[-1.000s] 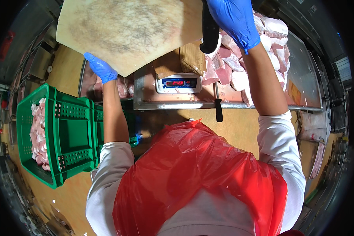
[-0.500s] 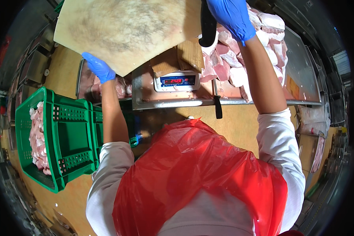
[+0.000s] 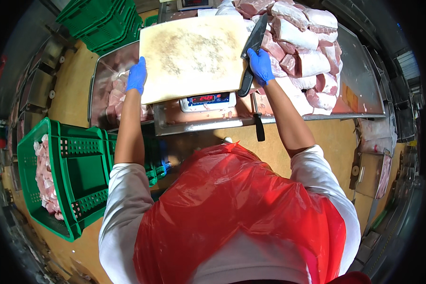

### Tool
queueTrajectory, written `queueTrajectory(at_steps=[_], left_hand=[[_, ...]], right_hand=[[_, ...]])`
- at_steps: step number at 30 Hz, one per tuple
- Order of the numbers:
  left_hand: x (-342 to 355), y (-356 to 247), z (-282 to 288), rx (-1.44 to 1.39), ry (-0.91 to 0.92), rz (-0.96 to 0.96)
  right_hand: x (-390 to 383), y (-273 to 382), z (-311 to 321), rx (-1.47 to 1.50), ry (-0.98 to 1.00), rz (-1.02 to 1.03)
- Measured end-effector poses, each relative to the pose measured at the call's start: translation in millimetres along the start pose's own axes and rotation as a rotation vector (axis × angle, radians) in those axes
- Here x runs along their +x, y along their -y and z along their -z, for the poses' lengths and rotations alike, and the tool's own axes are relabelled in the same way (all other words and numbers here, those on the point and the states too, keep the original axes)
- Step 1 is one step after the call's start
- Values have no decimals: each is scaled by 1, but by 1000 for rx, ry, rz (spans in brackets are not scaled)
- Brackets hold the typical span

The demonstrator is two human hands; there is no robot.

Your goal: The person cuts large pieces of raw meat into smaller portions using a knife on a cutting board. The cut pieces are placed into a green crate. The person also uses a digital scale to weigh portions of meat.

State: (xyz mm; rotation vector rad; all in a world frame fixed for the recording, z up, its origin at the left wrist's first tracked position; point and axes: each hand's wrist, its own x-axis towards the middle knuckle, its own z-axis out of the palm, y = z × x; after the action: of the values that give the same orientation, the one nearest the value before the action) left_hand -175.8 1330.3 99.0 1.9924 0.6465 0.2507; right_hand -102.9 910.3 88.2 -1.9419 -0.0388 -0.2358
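A worn, pale cutting board (image 3: 194,54) lies nearly level between my hands, above a digital scale (image 3: 207,101) with a red display. My gloved left hand (image 3: 137,76) is closed on the board's left edge. At the right edge, my gloved right hand (image 3: 260,66) is closed on a knife (image 3: 245,81) with a black handle, held against the board. The knife's blade points away from me. Just right of that hand is a heap of pale pink meat pieces (image 3: 300,61). The board hides most of the scale's top.
A black-handled steel rod (image 3: 259,127) sticks out over the front edge of the metal table (image 3: 359,90). More meat (image 3: 117,97) lies in a tray at left. A green crate (image 3: 57,177) with meat stands at lower left; stacked green crates (image 3: 102,23) are at far left.
The board has come down from a raised, tilted position to nearly level above the scale, moving nearer. My left hand has shifted slightly right, my right hand down with the knife.
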Motion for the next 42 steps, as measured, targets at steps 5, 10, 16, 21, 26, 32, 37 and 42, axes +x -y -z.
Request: queueTrajectory(at_steps=[5,10,16,21,26,32,37,42], left_hand=[[64,60,-34,208,39,14],[96,123,-41,193,-32,-100],[76,99,-40,-13,177,48],[13,46,13,-315,196,242],[-36,158,68,-191,-179,48],[-156,157,19,-133,124,96],[-186,101,-57,40,362,-345],[-188,66,-139,156,510,-613]], right_hand=[[16,-40,-22,-127,21,-44],[20,-33,-35,-120,76,-61],[22,-38,-33,-158,67,-91],[0,-33,14,26,148,-106],[-97,-13,94,177,103,-167],[-216,-32,113,213,-78,-552],[-220,-43,86,193,-135,-557],[-201,-6,69,238,-118,-475]])
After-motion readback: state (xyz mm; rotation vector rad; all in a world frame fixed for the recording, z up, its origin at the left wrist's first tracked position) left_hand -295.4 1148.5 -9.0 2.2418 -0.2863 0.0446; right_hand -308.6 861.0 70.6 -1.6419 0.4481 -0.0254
